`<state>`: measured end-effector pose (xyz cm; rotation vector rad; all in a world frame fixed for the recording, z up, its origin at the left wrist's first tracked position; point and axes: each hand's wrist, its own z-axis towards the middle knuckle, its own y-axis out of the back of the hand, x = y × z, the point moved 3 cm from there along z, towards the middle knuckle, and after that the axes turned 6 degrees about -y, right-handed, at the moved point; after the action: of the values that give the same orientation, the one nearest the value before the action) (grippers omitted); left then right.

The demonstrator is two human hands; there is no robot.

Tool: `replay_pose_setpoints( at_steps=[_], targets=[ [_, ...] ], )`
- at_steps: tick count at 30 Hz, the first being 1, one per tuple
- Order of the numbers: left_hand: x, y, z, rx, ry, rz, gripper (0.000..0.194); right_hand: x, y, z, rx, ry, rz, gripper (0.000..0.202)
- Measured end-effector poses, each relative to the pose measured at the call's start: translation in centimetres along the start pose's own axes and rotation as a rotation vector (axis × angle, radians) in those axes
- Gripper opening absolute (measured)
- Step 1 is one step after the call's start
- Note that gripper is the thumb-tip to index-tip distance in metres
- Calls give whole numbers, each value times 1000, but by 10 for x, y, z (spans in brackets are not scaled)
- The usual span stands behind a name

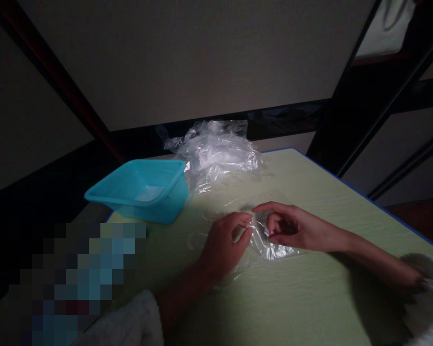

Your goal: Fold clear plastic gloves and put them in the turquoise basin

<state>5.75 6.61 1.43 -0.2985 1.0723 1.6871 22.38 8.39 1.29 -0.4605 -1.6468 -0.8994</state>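
Note:
A flat clear plastic bag (270, 251) lies on the pale green table (310, 298) in front of me, glossy and crinkled. My left hand (225, 242) pinches the bag's edge between thumb and fingertips. On the other side, my right hand (290, 226) has its index finger stretched out towards the left fingertips. Its thumb and curled fingers close on the same bag, though the exact grip is hard to make out in the dim light.
At the back of the table sits a crumpled heap of clear plastic bags (220, 154). Left of it stands a turquoise plastic basin (169, 206) with something whitish inside. Dark-framed panels (209, 62) rise behind the table. A pixelated patch covers the lower left.

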Motion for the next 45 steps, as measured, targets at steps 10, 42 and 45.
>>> replay_pose_setpoints(
  at_steps=[10, 42, 45],
  targets=[
    [-1, 3, -3, 12, 4, 6, 31, 1, 6, -1, -24, 13, -127, 45],
    [-29, -12, -30, 744, -375, 269, 73, 11, 23, -4, -216, 59, -466, 29],
    [-28, -12, -31, 756, -366, 276, 74, 11, 27, -9, -110, 99, -502, 44]
  ],
)
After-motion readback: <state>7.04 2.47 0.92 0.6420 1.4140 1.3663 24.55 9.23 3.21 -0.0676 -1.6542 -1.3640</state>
